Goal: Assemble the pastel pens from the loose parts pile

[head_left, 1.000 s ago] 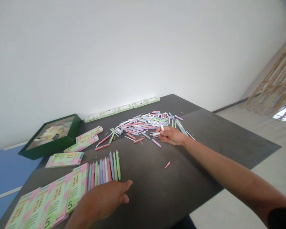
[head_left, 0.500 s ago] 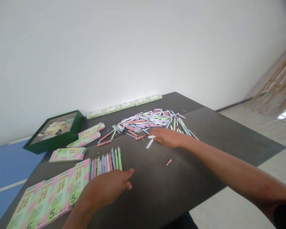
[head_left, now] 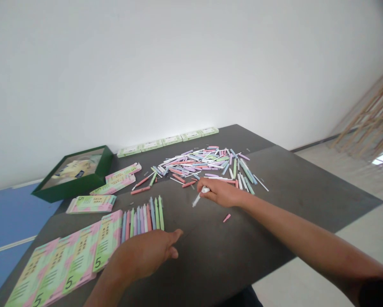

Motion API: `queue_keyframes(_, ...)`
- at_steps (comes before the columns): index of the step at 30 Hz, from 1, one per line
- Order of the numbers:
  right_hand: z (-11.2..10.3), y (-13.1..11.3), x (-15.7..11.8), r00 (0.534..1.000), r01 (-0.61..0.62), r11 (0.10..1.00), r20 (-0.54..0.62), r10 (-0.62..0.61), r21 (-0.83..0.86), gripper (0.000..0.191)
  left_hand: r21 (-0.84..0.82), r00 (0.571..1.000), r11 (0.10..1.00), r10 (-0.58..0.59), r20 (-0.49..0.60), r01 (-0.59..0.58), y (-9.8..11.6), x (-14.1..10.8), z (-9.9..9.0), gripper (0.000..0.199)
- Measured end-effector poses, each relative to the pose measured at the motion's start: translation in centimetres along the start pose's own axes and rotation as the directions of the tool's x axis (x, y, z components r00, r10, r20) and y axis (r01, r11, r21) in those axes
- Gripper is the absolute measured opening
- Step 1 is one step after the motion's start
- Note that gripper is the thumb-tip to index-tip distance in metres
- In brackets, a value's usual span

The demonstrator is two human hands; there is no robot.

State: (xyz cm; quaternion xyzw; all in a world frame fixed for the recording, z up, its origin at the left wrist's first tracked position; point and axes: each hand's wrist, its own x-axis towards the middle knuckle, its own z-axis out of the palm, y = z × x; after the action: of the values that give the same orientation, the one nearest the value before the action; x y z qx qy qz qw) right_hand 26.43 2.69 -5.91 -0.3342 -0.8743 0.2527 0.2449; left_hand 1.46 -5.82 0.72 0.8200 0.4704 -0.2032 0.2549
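Observation:
My right hand (head_left: 221, 191) is closed on a white pen (head_left: 198, 198) just in front of the pen heap, its pale, clear-looking end slanting down to the left. Fingers hide the rest of that pen. Close to the front edge, my left hand (head_left: 149, 251) lies beside a neat row of pastel pens (head_left: 143, 218), fingers stretched out and holding nothing visible. It covers the near ends of the row. A small pink piece (head_left: 226, 218) lies on the dark table (head_left: 191, 256) below my right hand.
A loose heap of pastel pens and thin white sticks (head_left: 194, 164) spreads over the middle. Pink-green packs (head_left: 79, 260) lie at left, with more packs (head_left: 92, 204) behind. A green box (head_left: 73, 172) with bags inside stands at back left. Flat green boxes (head_left: 172, 140) line the wall.
My right hand has shifted slightly down and left; the white pen in it has turned, and its clear end now points down-left. The left hand has barely moved.

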Motion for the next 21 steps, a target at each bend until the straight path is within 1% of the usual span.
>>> queue_keyframes(5, 1.7, -0.3, 0.3, 0.992, -0.016, 0.981, -0.118, 0.039, 0.193, 0.012, -0.015, 1.000, 1.000, 0.019, -0.014, -0.019, 0.8, 0.7, -1.1, 0.052)
queue_keyframes(7, 2.1, -0.2, 0.6, 0.988, -0.029, 0.951, -0.136, 0.074, 0.307, 0.012, -0.025, 1.000, 0.999, 0.031, -0.001, -0.031, 1.0, 1.0, -1.4, 0.053)
queue_keyframes(8, 2.3, 0.0, 0.8, 0.986, -0.040, 0.920, -0.131, 0.099, 0.390, 0.012, -0.027, 0.999, 0.999, 0.040, 0.005, -0.040, 1.1, 1.1, -1.5, 0.053)
queue_keyframes(9, 2.5, 0.3, 1.0, 0.985, -0.053, 0.870, -0.118, 0.127, 0.490, 0.014, -0.026, 0.999, 0.999, 0.046, 0.011, -0.046, 1.1, 1.2, -1.5, 0.053)
queue_keyframes(10, 2.8, 0.7, 1.1, 0.983, -0.064, 0.801, -0.102, 0.153, 0.595, 0.017, -0.022, 0.999, 0.999, 0.050, 0.013, -0.049, 1.0, 1.3, -1.5, 0.053)
queue_keyframes(12, 3.3, 1.4, 1.4, 0.979, -0.068, 0.630, -0.069, 0.190, 0.774, 0.023, -0.012, 0.999, 0.999, 0.041, 0.015, -0.041, 1.0, 1.4, -1.5, 0.053)
queue_keyframes(14, 3.8, 2.0, 1.5, 0.976, -0.062, 0.488, -0.050, 0.212, 0.871, 0.027, -0.016, 0.999, 0.999, 0.035, 0.021, -0.034, 1.0, 1.5, -1.5, 0.053)
queue_keyframes(15, 4.0, 2.2, 1.5, 0.976, -0.060, 0.446, -0.043, 0.216, 0.893, 0.028, -0.023, 0.999, 0.999, 0.035, 0.026, -0.034, 0.9, 1.5, -1.5, 0.053)
queue_keyframes(16, 4.1, 2.3, 1.4, 0.976, -0.059, 0.424, -0.037, 0.215, 0.904, 0.029, -0.030, 0.999, 0.999, 0.035, 0.032, -0.034, 0.9, 1.6, -1.5, 0.053)
queue_keyframes(17, 4.1, 2.2, 1.3, 0.977, -0.062, 0.424, -0.032, 0.211, 0.904, 0.028, -0.037, 0.999, 0.999, 0.035, 0.034, -0.034, 0.8, 1.7, -1.5, 0.053)
queue_keyframes(18, 4.0, 1.9, 1.2, 0.979, -0.066, 0.449, -0.030, 0.204, 0.891, 0.028, -0.044, 0.999, 0.998, 0.036, 0.033, -0.035, 0.7, 1.8, -1.6, 0.054)
queue_keyframes(19, 3.8, 1.4, 1.0, 0.979, -0.065, 0.505, -0.042, 0.198, 0.861, 0.026, -0.048, 0.999, 0.998, 0.031, 0.028, -0.030, 0.6, 2.0, -1.6, 0.054)
queue_keyframes(21, 3.4, -0.2, 0.6, 0.979, -0.048, 0.686, -0.102, 0.177, 0.726, 0.022, -0.045, 1.000, 0.999, 0.018, 0.007, -0.018, 0.3, 2.5, -1.7, 0.057)
